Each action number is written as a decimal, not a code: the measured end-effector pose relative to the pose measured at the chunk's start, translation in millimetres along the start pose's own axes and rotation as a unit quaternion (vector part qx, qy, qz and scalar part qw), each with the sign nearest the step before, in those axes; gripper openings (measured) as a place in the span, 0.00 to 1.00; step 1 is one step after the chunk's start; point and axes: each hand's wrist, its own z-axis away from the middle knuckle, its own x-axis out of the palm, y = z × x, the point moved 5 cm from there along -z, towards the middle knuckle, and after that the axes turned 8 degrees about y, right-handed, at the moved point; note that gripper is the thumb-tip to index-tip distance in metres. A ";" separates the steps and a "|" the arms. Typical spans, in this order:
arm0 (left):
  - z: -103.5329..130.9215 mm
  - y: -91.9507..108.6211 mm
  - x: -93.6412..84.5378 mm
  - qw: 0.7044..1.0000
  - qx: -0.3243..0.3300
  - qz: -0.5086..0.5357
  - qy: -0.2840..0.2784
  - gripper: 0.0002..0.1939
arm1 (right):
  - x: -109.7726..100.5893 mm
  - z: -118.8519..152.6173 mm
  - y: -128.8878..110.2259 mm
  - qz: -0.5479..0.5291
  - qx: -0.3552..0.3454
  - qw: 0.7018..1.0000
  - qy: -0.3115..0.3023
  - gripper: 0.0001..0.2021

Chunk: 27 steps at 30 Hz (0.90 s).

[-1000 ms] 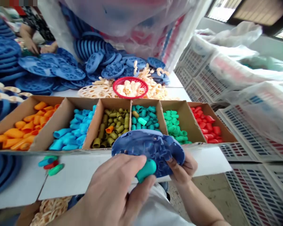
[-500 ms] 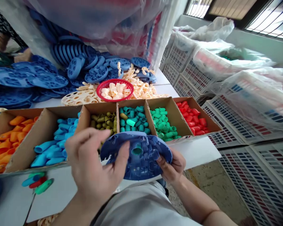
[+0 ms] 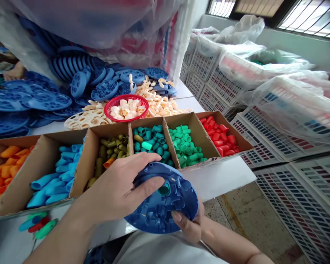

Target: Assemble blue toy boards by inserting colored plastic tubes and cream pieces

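A round blue plastic shell point(image 3: 154, 216) with moulded ribs and sockets is held tilted in front of my body. My left hand point(image 3: 123, 183) grips its upper left edge, thumb on the inner face and fingers over the rim. Close to that thumb tip, a hollow teal plastic cap point(image 3: 164, 188) sits in a socket of the shell. My right hand point(image 3: 191, 225) clasps the lower right rim, its thumb on the inside; the other fingers are mostly hidden behind the shell.
A divided cardboard box point(image 3: 79, 165) holds orange, light blue, olive, teal, green and red caps. Behind it are a red basket point(image 3: 126, 107) of cream pieces and piled blue discs point(image 3: 44, 99). Loose coloured caps point(image 3: 40, 223) lie at left. White crates point(image 3: 286, 198) stand at right.
My left hand has moved right and closed on the shell's upper edge. The shell has turned and come lower. An orange cap now shows in the olive compartment.
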 end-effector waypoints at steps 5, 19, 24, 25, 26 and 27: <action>-44.2 -37.4 -8.9 0.997 -0.061 -0.043 -0.033 0.19 | -36.8 -12.2 -4.1 0.029 -0.038 0.998 0.046 0.11; -97.3 -57.6 42.6 0.880 0.038 -0.364 -0.303 0.10 | -78.3 -0.6 13.5 0.043 0.007 0.982 0.181 0.04; -124.2 -52.4 39.4 0.901 0.029 -0.334 -0.276 0.13 | -79.0 -1.0 6.7 0.043 -0.006 0.982 0.185 0.06; -130.2 -50.4 38.2 0.911 0.021 -0.315 -0.265 0.14 | -78.7 -1.2 5.1 0.044 -0.009 0.982 0.184 0.06; -136.1 -48.2 37.0 0.922 0.012 -0.296 -0.252 0.15 | -78.9 -1.6 3.7 0.047 -0.011 0.982 0.183 0.07; -141.7 -45.8 36.0 0.931 0.003 -0.278 -0.238 0.15 | -79.6 -2.1 2.3 0.049 -0.013 0.982 0.184 0.07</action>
